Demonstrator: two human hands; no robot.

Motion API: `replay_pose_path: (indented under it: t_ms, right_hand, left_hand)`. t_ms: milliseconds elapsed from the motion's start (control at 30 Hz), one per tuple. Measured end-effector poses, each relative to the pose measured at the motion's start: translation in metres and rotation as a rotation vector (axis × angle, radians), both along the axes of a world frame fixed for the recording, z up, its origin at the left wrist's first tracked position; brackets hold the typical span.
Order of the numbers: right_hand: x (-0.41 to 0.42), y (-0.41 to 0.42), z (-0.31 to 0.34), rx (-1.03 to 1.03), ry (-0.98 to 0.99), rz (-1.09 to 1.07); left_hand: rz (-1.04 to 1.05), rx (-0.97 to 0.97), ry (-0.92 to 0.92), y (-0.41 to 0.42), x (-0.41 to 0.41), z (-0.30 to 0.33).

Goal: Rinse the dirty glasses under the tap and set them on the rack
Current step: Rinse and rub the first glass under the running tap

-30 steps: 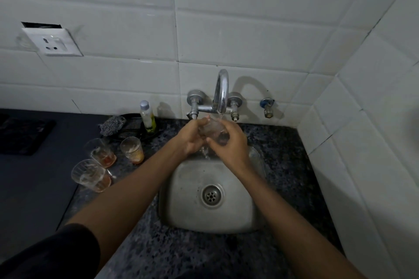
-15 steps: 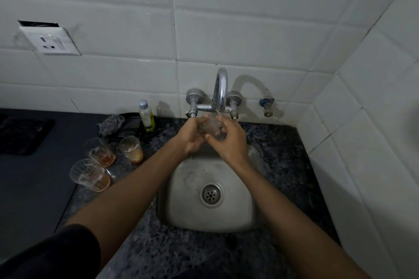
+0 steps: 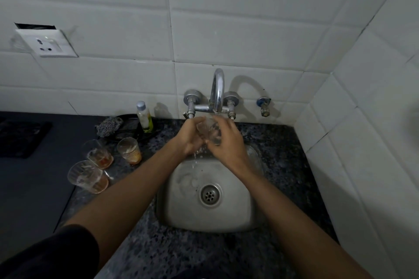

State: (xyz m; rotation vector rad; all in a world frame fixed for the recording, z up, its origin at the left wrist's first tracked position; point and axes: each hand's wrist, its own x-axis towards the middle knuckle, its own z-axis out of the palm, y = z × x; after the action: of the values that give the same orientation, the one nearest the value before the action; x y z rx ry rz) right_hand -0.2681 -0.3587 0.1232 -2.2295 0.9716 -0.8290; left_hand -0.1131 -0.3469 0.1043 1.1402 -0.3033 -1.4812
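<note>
A clear glass (image 3: 209, 130) is held tilted right under the spout of the chrome tap (image 3: 217, 90), above the steel sink (image 3: 181, 208). My left hand (image 3: 189, 137) grips it from the left, and my right hand (image 3: 226, 142) wraps it from the right. Water drips from the glass into the basin. Three dirty glasses with brown residue stand on the counter to the left: one (image 3: 130, 150) nearest the sink, one (image 3: 98, 154) behind, and one (image 3: 87, 176) in front. No rack is in view.
A small bottle (image 3: 144, 116) and a scrub pad (image 3: 108, 125) sit at the back left beside a dark dish. A side valve (image 3: 263, 106) projects from the wall right of the tap. The tiled wall closes in on the right. A wall socket (image 3: 48, 43) is upper left.
Both hands have lifted the glass slightly closer to the spout and turned it between them. The three glasses on the counter have not moved.
</note>
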Motion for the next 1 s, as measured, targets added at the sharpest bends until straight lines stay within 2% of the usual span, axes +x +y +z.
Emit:
replay_pose_path:
  t_ms: [167, 300, 367, 500, 633, 800, 1000]
  right_hand:
    - [-0.003, 0.000, -0.006, -0.277, 0.215, 0.074]
    - [-0.013, 0.001, -0.009, -0.526, 0.250, 0.094]
    - [-0.017, -0.002, -0.012, -0.582, 0.276, 0.146]
    - [-0.021, -0.007, -0.009, -0.462, 0.333, 0.206]
    - [-0.009, -0.019, -0.002, -0.183, 0.448, 0.184]
    - [-0.012, -0.039, 0.015, -0.322, 0.766, 0.334]
    - [0.003, -0.027, 0.012, -0.206, 0.692, 0.287]
  left_hand:
    - [-0.097, 0.075, -0.042, 0.000, -0.003, 0.013]
    - [0.034, 0.089, 0.054, 0.000, -0.002, 0.005]
    - [0.084, 0.120, 0.107, 0.001, -0.005, 0.001]
    - [0.091, 0.101, 0.165, 0.000, -0.013, 0.002]
    - [0.077, 0.069, 0.205, -0.005, -0.017, 0.002]
    - [-0.034, 0.150, 0.064, -0.008, -0.011, 0.004]
    - [-0.029, 0.049, 0.129, -0.007, -0.014, 0.004]
